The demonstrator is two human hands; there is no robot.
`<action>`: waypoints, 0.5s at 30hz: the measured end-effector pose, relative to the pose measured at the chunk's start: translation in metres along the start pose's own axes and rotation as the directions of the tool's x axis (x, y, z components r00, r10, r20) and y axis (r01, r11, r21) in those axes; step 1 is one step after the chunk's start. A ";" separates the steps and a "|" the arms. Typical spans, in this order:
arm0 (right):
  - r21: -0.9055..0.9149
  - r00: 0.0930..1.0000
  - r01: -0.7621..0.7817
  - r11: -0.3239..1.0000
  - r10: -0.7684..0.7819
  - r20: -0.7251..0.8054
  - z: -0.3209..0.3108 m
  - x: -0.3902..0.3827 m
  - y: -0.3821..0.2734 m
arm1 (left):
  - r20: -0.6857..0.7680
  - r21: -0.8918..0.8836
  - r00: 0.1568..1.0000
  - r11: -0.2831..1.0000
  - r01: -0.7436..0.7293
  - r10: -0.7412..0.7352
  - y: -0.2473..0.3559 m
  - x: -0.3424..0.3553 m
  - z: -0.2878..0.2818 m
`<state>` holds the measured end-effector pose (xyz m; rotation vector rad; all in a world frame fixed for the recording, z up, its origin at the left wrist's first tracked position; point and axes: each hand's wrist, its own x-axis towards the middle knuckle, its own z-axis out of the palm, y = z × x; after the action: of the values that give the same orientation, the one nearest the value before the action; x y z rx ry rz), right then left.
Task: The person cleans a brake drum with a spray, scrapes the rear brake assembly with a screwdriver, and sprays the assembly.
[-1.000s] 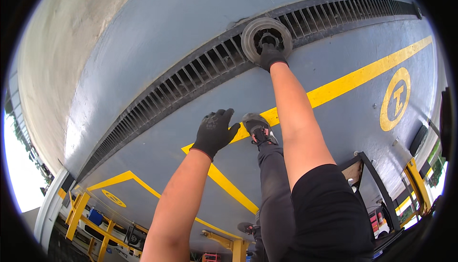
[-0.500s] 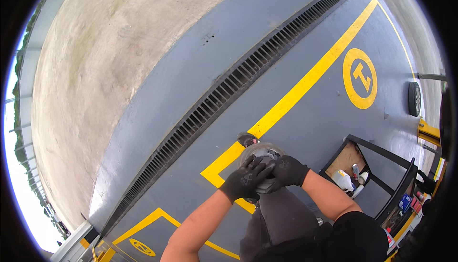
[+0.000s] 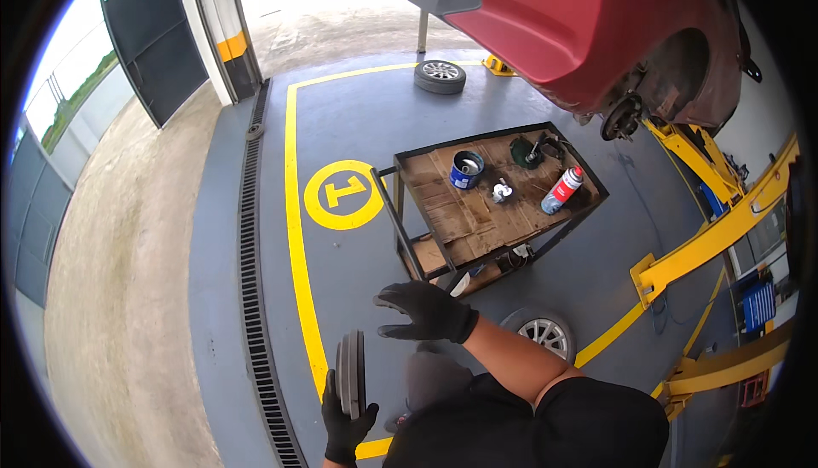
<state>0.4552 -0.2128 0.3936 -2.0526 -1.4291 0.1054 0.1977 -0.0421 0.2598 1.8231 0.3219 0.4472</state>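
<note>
Holding the gray disc (image 3: 349,374) on its edge in the left grip (image 3: 342,427), wrapping gloved fingers and thumb round the low end, perhaps to stop it from falling. Holding the right grip (image 3: 423,313) spread with nothing in it, near the disc's top but not touching, maybe for balance. Seeing a blue can (image 3: 465,175) and a spray can (image 3: 561,192) on the table (image 3: 464,229), probably for easy reach. Having more room on the left, over the yellow line (image 3: 297,255) and floor drain (image 3: 250,255). Having less room on the right, with the table's near corner just ahead and a wheel (image 3: 545,335) lying near the right arm.
</note>
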 end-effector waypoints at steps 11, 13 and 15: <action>-0.397 0.819 -0.538 0.743 0.350 -0.454 -0.102 -0.276 0.337 | 0.192 -0.272 0.974 0.948 0.168 -0.117 0.087 0.095 0.233; -0.450 0.863 -0.504 0.737 0.413 -0.290 -0.095 -0.291 0.380 | 0.249 -0.322 0.952 0.912 0.253 -0.176 0.127 0.125 0.278; -0.574 0.916 -0.399 0.715 0.341 -0.211 -0.099 -0.275 0.391 | 0.245 -0.332 0.956 0.913 0.238 -0.160 0.125 0.148 0.300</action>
<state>0.7030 -0.5797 0.1885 -2.8213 -1.0441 -0.3292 0.4656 -0.2693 0.3241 1.4449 0.2565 0.1499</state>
